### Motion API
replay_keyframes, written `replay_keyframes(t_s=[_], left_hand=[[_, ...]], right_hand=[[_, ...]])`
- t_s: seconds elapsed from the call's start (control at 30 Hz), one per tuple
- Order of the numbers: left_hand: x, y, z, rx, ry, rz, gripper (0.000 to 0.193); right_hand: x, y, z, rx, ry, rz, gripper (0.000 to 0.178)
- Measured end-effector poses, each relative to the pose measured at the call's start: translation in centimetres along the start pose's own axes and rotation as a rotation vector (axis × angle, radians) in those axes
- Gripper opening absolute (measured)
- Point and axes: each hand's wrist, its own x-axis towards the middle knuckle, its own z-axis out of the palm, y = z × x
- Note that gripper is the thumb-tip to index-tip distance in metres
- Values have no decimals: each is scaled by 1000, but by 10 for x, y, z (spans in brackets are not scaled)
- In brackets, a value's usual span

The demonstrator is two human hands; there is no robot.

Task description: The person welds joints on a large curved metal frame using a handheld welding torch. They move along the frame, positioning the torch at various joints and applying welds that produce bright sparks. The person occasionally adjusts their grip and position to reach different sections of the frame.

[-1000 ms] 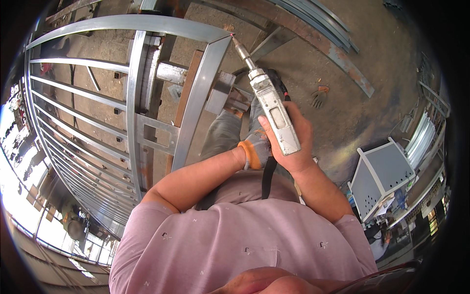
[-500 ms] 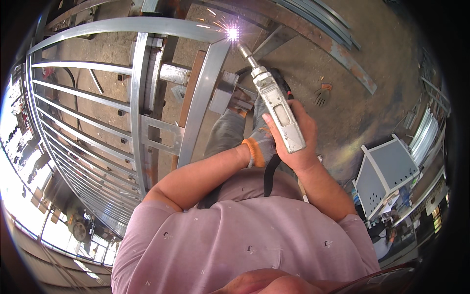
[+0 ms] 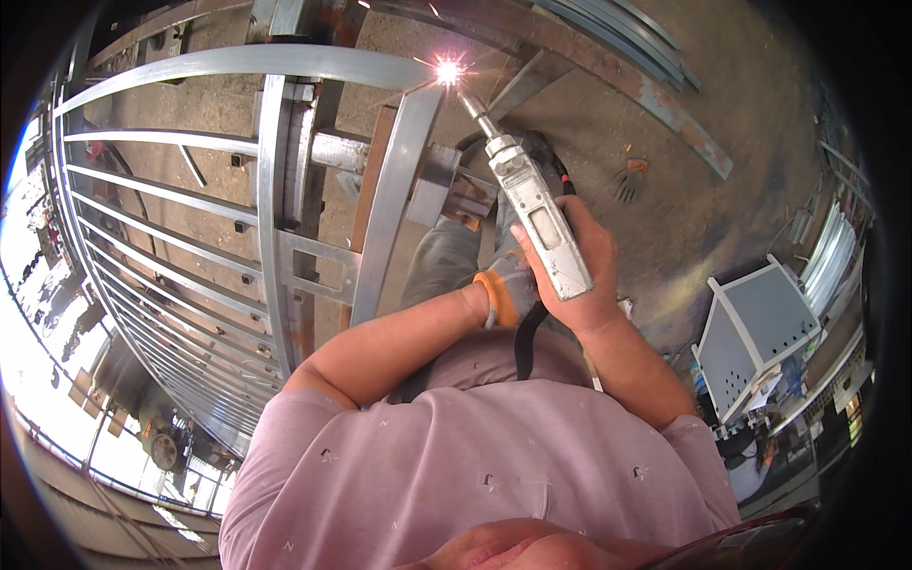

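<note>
With the right hand (image 3: 591, 249) wrapped firmly round the welding torch (image 3: 543, 228), nozzle-first against the upper-right corner of the metal frame (image 3: 393, 190), amid sparks (image 3: 447, 71). With the gloved left hand (image 3: 518, 277) partly hidden right of the frame, impossible to tell its hold. Possibly burning through that corner, from lingering or wavering. Tight beyond it, near a rusty beam (image 3: 655, 95); roomier over floor (image 3: 665, 223) rightward.

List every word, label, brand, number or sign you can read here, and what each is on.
Welding tool: small marking on its upper body, too small and blurred to read.
Pink shirt: small scattered letter-like print marks, not copied out here.
I can make out no other readable text.
</note>
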Motion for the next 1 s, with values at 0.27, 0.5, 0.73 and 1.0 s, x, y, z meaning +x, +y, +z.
replay_keyframes(t_s=[0.27,0.5,0.73,1.0], left_hand=[[2,4,0,-260,15,-48,51],[-10,11,-18,-735,27,-67,52],[-8,27,-43,-153,22,-29,52],[4,7,3,-42,34,-19,50]], right_hand=[[1,3,-2,8,-14,8,24],[0,5,-2,3,-8,22,24],[0,3,-4,-9,-8,9,23],[0,2,-4,-28,-8,11,23]])
